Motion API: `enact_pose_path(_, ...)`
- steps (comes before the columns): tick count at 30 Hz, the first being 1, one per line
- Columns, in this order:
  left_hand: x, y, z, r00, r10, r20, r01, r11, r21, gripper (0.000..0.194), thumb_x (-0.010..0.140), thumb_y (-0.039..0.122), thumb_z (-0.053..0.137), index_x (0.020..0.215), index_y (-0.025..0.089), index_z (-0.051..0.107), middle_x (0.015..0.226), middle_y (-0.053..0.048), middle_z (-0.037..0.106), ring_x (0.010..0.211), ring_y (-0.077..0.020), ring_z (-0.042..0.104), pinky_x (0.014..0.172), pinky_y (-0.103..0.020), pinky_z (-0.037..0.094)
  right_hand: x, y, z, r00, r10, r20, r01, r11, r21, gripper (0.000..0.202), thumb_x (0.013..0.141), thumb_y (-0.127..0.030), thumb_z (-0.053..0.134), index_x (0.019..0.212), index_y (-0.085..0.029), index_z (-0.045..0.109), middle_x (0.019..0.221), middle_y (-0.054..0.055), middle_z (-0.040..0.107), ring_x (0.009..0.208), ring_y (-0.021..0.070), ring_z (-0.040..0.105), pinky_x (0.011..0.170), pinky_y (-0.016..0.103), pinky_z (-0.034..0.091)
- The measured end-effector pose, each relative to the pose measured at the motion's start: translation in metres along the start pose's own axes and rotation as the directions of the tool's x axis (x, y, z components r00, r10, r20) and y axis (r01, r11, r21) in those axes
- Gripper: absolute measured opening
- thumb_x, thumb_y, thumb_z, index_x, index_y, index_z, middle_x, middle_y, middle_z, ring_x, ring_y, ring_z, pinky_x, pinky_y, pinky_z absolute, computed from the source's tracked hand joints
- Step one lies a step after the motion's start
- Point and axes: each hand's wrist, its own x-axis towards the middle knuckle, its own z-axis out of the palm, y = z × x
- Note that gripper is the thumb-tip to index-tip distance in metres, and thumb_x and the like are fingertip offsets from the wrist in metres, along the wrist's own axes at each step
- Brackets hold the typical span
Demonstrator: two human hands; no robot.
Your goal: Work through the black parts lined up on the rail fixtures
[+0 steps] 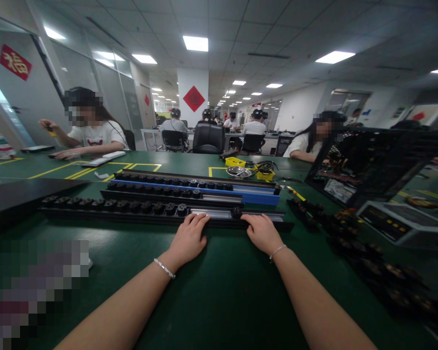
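Observation:
A long black rail [95, 214] lies across the green table in front of me, with several black socket modules set in its left part and a silvery bare stretch [211, 213] in the middle. My left hand [188, 239] rests on the rail's near edge just below that bare stretch. My right hand [263, 232] rests on the rail further right, fingertips next to a single black module [236, 212]. Behind lie a second black rail [149, 193] and a blue-and-black rail [255, 193], each with a row of modules.
Loose black modules [314, 216] are heaped at the right. An open computer case [368, 160] and a grey box [397, 221] stand beyond them. Yellow bins [235, 161] and a metal bowl [238, 171] sit mid-table. A black panel [18, 197] lies left. Other people sit around.

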Motion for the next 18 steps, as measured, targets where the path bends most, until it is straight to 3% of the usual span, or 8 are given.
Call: enact_pose_path(18, 0.0006, 0.0023, -0.0025, 0.999, -0.039, 0.029, 0.039, 0.999, 0.024, 0.061, 0.075, 0.022, 0.052, 0.134, 0.026, 0.037, 0.138, -0.003, 0.043, 0.127, -0.0235, 0.029, 0.100, -0.041, 0.035, 0.0000, 0.0004, -0.0001, 1.000, 0.026, 0.012, -0.025, 0.999, -0.031, 0.040, 0.078, -0.013, 0.039, 0.112, -0.025, 0.057, 0.109, 0.004, 0.065, 0.101, 0.0170, 0.055, 0.102, 0.040, 0.024)
